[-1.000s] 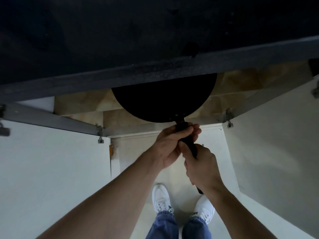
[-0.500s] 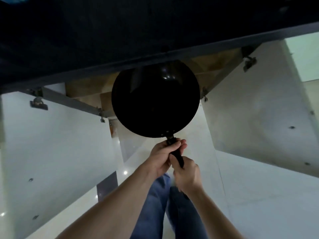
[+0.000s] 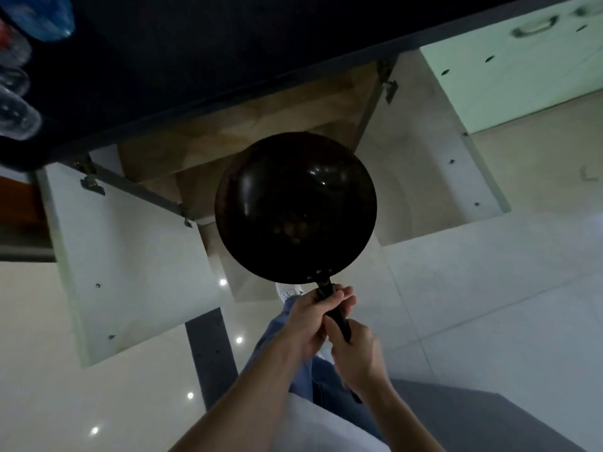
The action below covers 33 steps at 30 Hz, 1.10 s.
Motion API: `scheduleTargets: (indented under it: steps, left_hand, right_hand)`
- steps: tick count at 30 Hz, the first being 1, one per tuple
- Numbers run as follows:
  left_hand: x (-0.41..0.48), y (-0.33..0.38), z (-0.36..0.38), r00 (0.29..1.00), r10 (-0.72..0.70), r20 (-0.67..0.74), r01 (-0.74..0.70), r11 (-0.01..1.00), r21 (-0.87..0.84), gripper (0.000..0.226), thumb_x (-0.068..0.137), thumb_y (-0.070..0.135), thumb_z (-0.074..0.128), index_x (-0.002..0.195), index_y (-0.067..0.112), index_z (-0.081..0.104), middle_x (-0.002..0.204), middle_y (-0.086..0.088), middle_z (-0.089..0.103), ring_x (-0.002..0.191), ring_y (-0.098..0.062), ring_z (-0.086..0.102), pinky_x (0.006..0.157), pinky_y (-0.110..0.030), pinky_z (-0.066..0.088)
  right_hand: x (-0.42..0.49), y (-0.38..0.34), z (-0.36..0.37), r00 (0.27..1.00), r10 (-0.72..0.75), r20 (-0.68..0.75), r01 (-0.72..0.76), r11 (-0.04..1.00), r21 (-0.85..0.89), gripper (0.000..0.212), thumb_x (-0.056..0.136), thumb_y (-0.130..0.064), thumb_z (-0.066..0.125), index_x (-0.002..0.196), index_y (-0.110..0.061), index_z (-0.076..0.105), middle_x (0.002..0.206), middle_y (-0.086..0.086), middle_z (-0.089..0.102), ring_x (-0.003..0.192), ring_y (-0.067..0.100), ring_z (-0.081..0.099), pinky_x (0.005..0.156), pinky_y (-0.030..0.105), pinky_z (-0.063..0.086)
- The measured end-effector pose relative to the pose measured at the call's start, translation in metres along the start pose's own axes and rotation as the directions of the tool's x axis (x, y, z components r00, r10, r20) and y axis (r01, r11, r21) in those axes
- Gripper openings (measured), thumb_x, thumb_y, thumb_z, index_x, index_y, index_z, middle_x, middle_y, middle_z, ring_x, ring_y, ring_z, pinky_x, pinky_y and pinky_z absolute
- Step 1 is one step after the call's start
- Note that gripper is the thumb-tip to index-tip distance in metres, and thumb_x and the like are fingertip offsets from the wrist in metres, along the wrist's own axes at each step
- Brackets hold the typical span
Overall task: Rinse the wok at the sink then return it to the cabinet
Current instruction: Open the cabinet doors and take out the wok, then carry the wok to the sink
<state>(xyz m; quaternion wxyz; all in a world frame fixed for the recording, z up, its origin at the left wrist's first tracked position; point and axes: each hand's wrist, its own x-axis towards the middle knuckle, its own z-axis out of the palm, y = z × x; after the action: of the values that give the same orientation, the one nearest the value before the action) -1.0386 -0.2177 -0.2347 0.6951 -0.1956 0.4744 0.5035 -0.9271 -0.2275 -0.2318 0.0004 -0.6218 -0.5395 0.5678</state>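
Gripping the handle (image 3: 339, 319) with left hand (image 3: 308, 324) and right hand (image 3: 357, 352) both curled round it, the person held the wok (image 3: 295, 207) just outside the open cabinet's (image 3: 248, 125) front edge; rinsing and return apparently remained undone.

We see only slivers of the black wok handle (image 3: 341, 321) between the left hand (image 3: 306, 324) and the blurred right hand (image 3: 359, 357). The left edge crops the clear plastic bottles (image 3: 16, 119).

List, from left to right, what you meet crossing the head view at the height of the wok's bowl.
left cabinet door, swung open → wok → right cabinet door, swung open → floor tiles
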Motion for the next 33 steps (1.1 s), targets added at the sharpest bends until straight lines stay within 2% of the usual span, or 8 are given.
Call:
scheduleTargets:
  steps: [5, 11, 13, 15, 17, 20, 27, 33]
  left_hand:
    - [-0.036, -0.019, 0.009, 0.999, 0.018, 0.052, -0.022, 0.996, 0.090, 0.021, 0.094, -0.007, 0.054, 0.115, -0.008, 0.058, 0.106, -0.016, 0.070, 0.088, -0.021, 0.073, 0.074, -0.023, 0.059]
    - [-0.076, -0.018, 0.040, 0.987, 0.083, 0.138, -0.107, 0.979, 0.176, 0.021, 0.094, -0.002, 0.055, 0.113, -0.009, 0.062, 0.101, -0.015, 0.071, 0.084, -0.017, 0.072, 0.074, -0.020, 0.059]
    - [-0.092, -0.013, 0.052, 0.984, 0.081, 0.161, -0.116, 0.968, 0.224, 0.023, 0.094, 0.004, 0.058, 0.111, -0.008, 0.066, 0.097, -0.012, 0.074, 0.086, -0.016, 0.069, 0.075, -0.019, 0.058]
    - [-0.104, -0.006, 0.064, 0.977, 0.081, 0.195, -0.136, 0.948, 0.289, 0.017, 0.094, 0.006, 0.059, 0.101, -0.002, 0.072, 0.096, -0.011, 0.075, 0.087, -0.017, 0.067, 0.076, -0.021, 0.057]
    - [-0.112, 0.003, 0.078, 0.967, 0.073, 0.243, -0.159, 0.920, 0.359, 0.020, 0.093, 0.007, 0.060, 0.085, 0.006, 0.079, 0.097, -0.011, 0.075, 0.093, -0.019, 0.066, 0.081, -0.025, 0.055]
    - [-0.118, 0.021, 0.104, 0.954, 0.031, 0.298, -0.166, 0.882, 0.441, 0.027, 0.092, 0.008, 0.061, 0.075, 0.012, 0.081, 0.097, -0.011, 0.076, 0.094, -0.020, 0.064, 0.083, -0.028, 0.053]
    - [-0.101, 0.061, 0.176, 0.912, -0.081, 0.402, -0.191, 0.782, 0.593, 0.022, 0.091, 0.009, 0.064, 0.079, 0.013, 0.082, 0.103, -0.012, 0.075, 0.106, -0.023, 0.064, 0.095, -0.033, 0.050]
    - [-0.070, 0.080, 0.234, 0.878, -0.209, 0.431, -0.177, 0.694, 0.698, 0.027, 0.092, 0.007, 0.062, 0.075, 0.014, 0.082, 0.097, -0.010, 0.076, 0.107, -0.025, 0.064, 0.106, -0.039, 0.042]
  right_hand:
    - [-0.044, 0.005, -0.007, 0.998, 0.024, -0.052, -0.020, 0.997, 0.074, 0.037, 0.097, -0.044, 0.055, 0.079, -0.012, 0.061, 0.058, 0.002, 0.059, 0.047, 0.014, 0.049, 0.047, 0.034, 0.040]
    - [-0.080, -0.022, -0.026, 0.986, 0.016, -0.164, 0.010, 0.988, 0.155, 0.041, 0.094, -0.045, 0.057, 0.073, -0.009, 0.060, 0.060, 0.006, 0.062, 0.050, 0.020, 0.052, 0.050, 0.043, 0.050]
    - [-0.092, -0.036, -0.032, 0.980, 0.003, -0.201, 0.040, 0.976, 0.212, 0.043, 0.095, -0.044, 0.057, 0.071, -0.009, 0.059, 0.059, 0.006, 0.062, 0.047, 0.020, 0.053, 0.046, 0.039, 0.047]
    - [-0.101, -0.050, -0.039, 0.972, -0.005, -0.234, 0.070, 0.960, 0.271, 0.042, 0.096, -0.043, 0.057, 0.069, -0.011, 0.057, 0.056, 0.005, 0.060, 0.042, 0.020, 0.052, 0.041, 0.031, 0.043]
    - [-0.104, -0.061, -0.045, 0.965, 0.010, -0.261, 0.078, 0.942, 0.326, 0.044, 0.096, -0.044, 0.057, 0.068, -0.010, 0.058, 0.054, 0.004, 0.057, 0.043, 0.021, 0.051, 0.044, 0.035, 0.044]
    - [-0.102, -0.082, -0.058, 0.954, 0.035, -0.298, 0.091, 0.912, 0.400, 0.050, 0.093, -0.047, 0.058, 0.074, -0.001, 0.060, 0.052, 0.003, 0.056, 0.047, 0.023, 0.051, 0.050, 0.043, 0.047]
    - [-0.079, -0.130, -0.101, 0.897, 0.089, -0.432, 0.166, 0.839, 0.518, 0.042, 0.093, -0.042, 0.056, 0.068, -0.008, 0.055, 0.051, 0.004, 0.050, 0.038, 0.020, 0.046, 0.042, 0.033, 0.043]
    - [-0.057, -0.159, -0.135, 0.816, 0.144, -0.559, 0.239, 0.798, 0.554, 0.046, 0.098, -0.035, 0.053, 0.078, 0.006, 0.059, 0.051, 0.007, 0.052, 0.037, 0.018, 0.050, 0.039, 0.037, 0.047]
